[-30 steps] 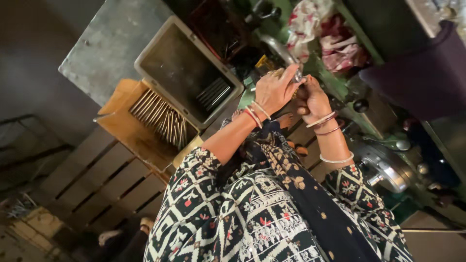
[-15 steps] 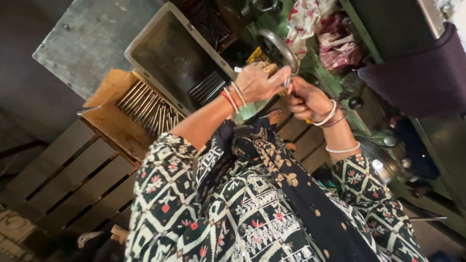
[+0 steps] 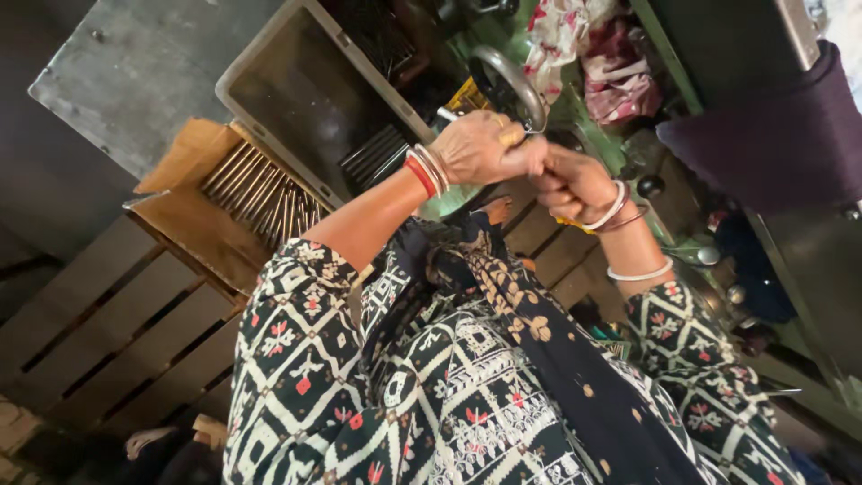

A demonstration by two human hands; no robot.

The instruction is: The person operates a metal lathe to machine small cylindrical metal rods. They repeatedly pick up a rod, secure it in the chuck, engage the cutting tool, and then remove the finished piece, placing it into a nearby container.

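Note:
My left hand point(image 3: 485, 148), with red and white bangles on the wrist, is closed in a fist in front of my chest. A short pale end of a thin metal rod point(image 3: 446, 114) sticks out of it. My right hand point(image 3: 570, 184), also bangled, is closed and pressed against the left fist, gripping the same rod, most of which is hidden by my fingers. Both hands hover in front of a round metal handwheel point(image 3: 507, 81) on a green machine point(image 3: 664, 54).
A grey plastic crate point(image 3: 269, 72) holding dark rods stands to the left, with a cardboard box point(image 3: 180, 216) of several metal rods beside it on a wooden pallet point(image 3: 108, 314). Crumpled rags point(image 3: 602, 63) lie on the machine. A grey metal sheet point(image 3: 135, 63) lies at the far left.
My hands have closed tighter and drawn together into fists. The view has shifted, so the crate and the box now sit further left.

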